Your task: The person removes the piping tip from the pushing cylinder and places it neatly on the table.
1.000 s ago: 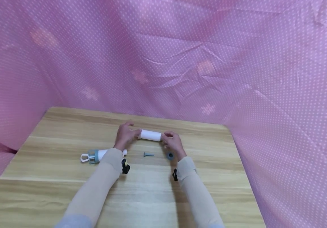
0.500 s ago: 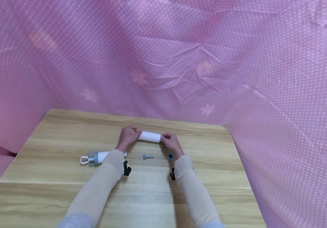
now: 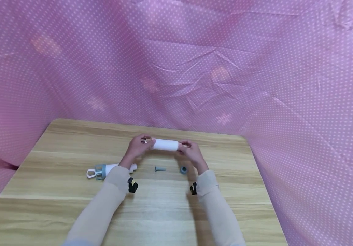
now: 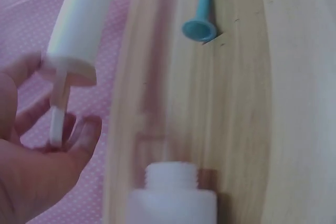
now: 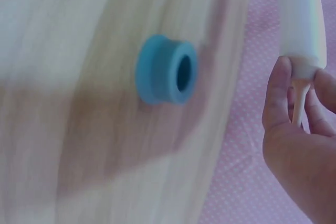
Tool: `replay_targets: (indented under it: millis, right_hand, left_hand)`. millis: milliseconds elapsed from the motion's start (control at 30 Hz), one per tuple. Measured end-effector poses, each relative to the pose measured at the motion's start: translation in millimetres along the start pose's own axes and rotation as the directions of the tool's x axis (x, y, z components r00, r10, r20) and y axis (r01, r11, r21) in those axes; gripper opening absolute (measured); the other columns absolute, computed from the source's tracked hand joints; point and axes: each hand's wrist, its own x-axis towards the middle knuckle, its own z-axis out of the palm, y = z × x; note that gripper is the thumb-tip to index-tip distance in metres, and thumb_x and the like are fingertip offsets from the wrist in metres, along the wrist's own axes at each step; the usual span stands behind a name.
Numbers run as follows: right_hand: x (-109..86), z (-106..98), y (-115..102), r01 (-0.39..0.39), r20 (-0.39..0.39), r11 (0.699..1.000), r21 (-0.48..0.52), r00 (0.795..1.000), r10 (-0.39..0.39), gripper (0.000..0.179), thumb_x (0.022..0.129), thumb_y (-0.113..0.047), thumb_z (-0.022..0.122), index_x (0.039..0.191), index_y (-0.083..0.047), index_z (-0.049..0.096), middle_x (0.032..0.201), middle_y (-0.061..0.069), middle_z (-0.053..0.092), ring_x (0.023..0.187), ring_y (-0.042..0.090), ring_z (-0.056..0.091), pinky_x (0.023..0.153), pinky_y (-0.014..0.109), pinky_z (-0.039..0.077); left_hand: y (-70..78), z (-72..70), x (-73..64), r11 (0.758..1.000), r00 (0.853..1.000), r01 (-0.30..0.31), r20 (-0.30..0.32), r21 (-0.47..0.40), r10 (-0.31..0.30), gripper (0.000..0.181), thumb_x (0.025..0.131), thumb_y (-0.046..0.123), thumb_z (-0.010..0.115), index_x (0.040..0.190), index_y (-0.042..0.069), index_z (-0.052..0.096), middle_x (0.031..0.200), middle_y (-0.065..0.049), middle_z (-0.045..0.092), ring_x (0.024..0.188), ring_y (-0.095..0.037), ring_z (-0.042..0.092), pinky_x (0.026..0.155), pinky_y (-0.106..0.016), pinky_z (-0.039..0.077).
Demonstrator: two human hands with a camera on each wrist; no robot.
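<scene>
A white plastic tube (image 3: 165, 145) is held level between both hands, close over the far part of the table. My left hand (image 3: 138, 147) holds its left end, where a flat white bar (image 4: 58, 111) sticks out among the fingers. At the right end, my right hand (image 3: 192, 152) pinches the narrower neck (image 5: 303, 69); a thin pale stem (image 5: 299, 100) runs from it towards the palm. Below the tube lie a small teal cone-shaped nozzle (image 3: 160, 168) and a teal ring (image 3: 183, 169) with a round hole.
To the left lies a second white cylinder (image 3: 110, 168) with a teal collar (image 3: 100, 171) and a white loop handle (image 3: 90, 173); the left forearm partly covers it. Its threaded neck (image 4: 171, 176) shows in the left wrist view. Pink dotted cloth (image 3: 176, 68) hangs around the wooden table (image 3: 152, 218).
Both hands have shifted slightly right with the white tube, which looks a little larger and raised. The right wrist has moved outward. The parts on the table have stayed put.
</scene>
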Motion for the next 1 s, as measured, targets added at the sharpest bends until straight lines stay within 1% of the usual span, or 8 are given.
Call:
replay_targets:
  millis: [100, 233, 367, 467, 633, 800, 867, 1000]
  right_hand:
    - [-6.0, -4.0, -5.2, 0.029, 0.024, 0.999, 0.030, 0.999, -0.030, 0.027, 0.099, 0.000, 0.062, 0.123, 0.010, 0.059, 0.122, 0.023, 0.059, 0.094, 0.027, 0.067, 0.096, 0.050, 0.054]
    - [-13.9, -6.6, -10.5, 0.067, 0.042, 0.996, 0.051, 0.997, -0.069, 0.027, 0.099, 0.001, 0.062, 0.124, 0.011, 0.059, 0.124, 0.022, 0.057, 0.093, 0.026, 0.068, 0.093, 0.042, 0.056]
    - [-22.4, -6.5, -18.0, 0.101, 0.059, 0.993, 0.054, 0.993, -0.104, 0.028, 0.098, -0.001, 0.064, 0.124, 0.011, 0.059, 0.123, 0.023, 0.059, 0.092, 0.025, 0.069, 0.090, 0.038, 0.058]
    - [-29.4, -5.7, -25.6, 0.116, 0.066, 0.992, 0.056, 0.991, -0.120, 0.029, 0.099, -0.005, 0.065, 0.123, 0.009, 0.060, 0.122, 0.022, 0.060, 0.092, 0.025, 0.069, 0.090, 0.040, 0.058]
    - [-38.5, -1.1, -37.0, 0.119, 0.085, 0.988, 0.095, 0.988, -0.128, 0.033, 0.103, -0.015, 0.061, 0.126, 0.009, 0.059, 0.120, 0.023, 0.059, 0.091, 0.025, 0.069, 0.089, 0.041, 0.058]
    - [-46.0, 5.7, -45.4, 0.127, 0.097, 0.986, 0.106, 0.986, -0.137, 0.034, 0.106, -0.017, 0.056, 0.126, 0.010, 0.058, 0.117, 0.022, 0.058, 0.089, 0.023, 0.066, 0.085, 0.036, 0.060]
    - [-48.0, 7.8, -47.9, 0.141, 0.089, 0.984, 0.111, 0.984, -0.151, 0.033, 0.105, -0.016, 0.056, 0.125, 0.011, 0.058, 0.115, 0.021, 0.059, 0.088, 0.022, 0.065, 0.082, 0.033, 0.060]
    - [-50.9, 11.5, -52.7, 0.172, 0.081, 0.976, 0.133, 0.980, -0.184, 0.030, 0.104, -0.011, 0.057, 0.121, 0.014, 0.058, 0.114, 0.021, 0.059, 0.085, 0.020, 0.064, 0.079, 0.030, 0.060]
  left_hand:
    - [2.3, -6.9, -3.5, 0.998, 0.998, -0.019, 0.060, -0.065, 0.022, 0.061, 0.096, 0.042, 0.069, 0.143, 0.006, 0.053, 0.140, -0.016, 0.054, 0.127, -0.036, 0.050, 0.106, -0.053, 0.044]
    - [7.2, -12.6, -9.4, 0.977, 0.991, -0.030, 0.119, -0.209, 0.056, 0.062, 0.094, 0.035, 0.074, 0.144, 0.005, 0.052, 0.138, -0.017, 0.054, 0.119, -0.034, 0.054, 0.099, -0.047, 0.052]
    - [13.8, -16.6, -17.6, 0.961, 0.991, -0.021, 0.123, -0.274, 0.057, 0.059, 0.091, 0.035, 0.078, 0.139, 0.006, 0.057, 0.131, -0.014, 0.054, 0.109, -0.028, 0.055, 0.089, -0.038, 0.057]
    - [18.2, -19.7, -24.0, 0.964, 0.993, -0.042, 0.095, -0.263, 0.069, 0.058, 0.089, 0.039, 0.079, 0.134, 0.007, 0.060, 0.127, -0.012, 0.055, 0.105, -0.027, 0.054, 0.085, -0.036, 0.057]
    - [26.9, -26.0, -35.0, 0.959, 0.988, -0.141, 0.025, -0.247, 0.151, 0.050, 0.090, 0.036, 0.078, 0.127, 0.007, 0.064, 0.123, -0.010, 0.058, 0.107, -0.026, 0.052, 0.094, -0.040, 0.046]
    - [33.4, -30.2, -42.4, 0.939, 0.964, -0.267, -0.053, -0.217, 0.262, 0.039, 0.091, 0.028, 0.077, 0.121, 0.005, 0.067, 0.115, -0.010, 0.064, 0.107, -0.024, 0.052, 0.100, -0.044, 0.037]
    - [34.6, -30.2, -45.0, 0.932, 0.951, -0.307, -0.086, -0.190, 0.296, 0.036, 0.092, 0.027, 0.076, 0.119, 0.004, 0.068, 0.112, -0.011, 0.066, 0.105, -0.024, 0.054, 0.099, -0.043, 0.038]
    - [35.2, -28.0, -49.9, 0.927, 0.932, -0.349, -0.161, -0.139, 0.326, 0.030, 0.091, 0.025, 0.075, 0.114, 0.006, 0.071, 0.107, -0.011, 0.069, 0.098, -0.021, 0.057, 0.090, -0.038, 0.044]
